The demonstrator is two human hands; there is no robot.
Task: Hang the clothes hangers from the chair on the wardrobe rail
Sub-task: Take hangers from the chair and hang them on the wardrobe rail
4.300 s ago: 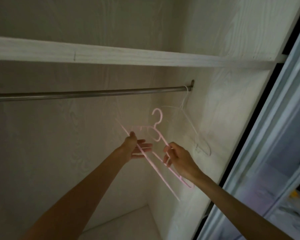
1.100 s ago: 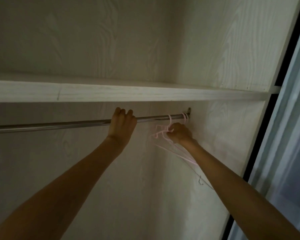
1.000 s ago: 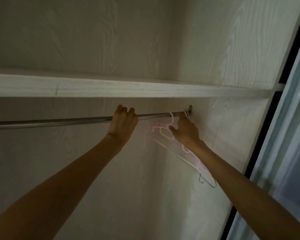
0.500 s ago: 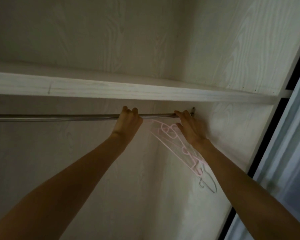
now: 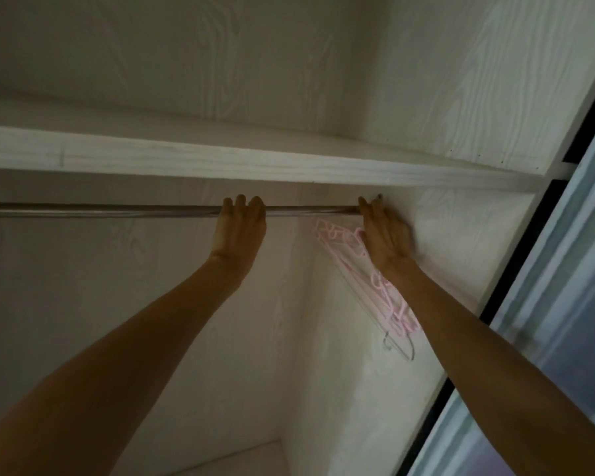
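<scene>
Pink hangers (image 5: 354, 255) look hung at the rail's (image 5: 117, 211) right end, centre frame. Left hand (image 5: 239, 228) grips the rail; right hand (image 5: 385, 238) rests there, grip unclear. Chair's out of shot, so more may remain.

Rail (image 5: 117, 211) cut off by left edge; its right end hidden behind right hand (image 5: 385, 238), which is motion-blurred. Pink hangers (image 5: 389, 300): hooks hidden by that hand, count not resolvable. Left hand (image 5: 239, 228) fingertips hidden over rail.
</scene>
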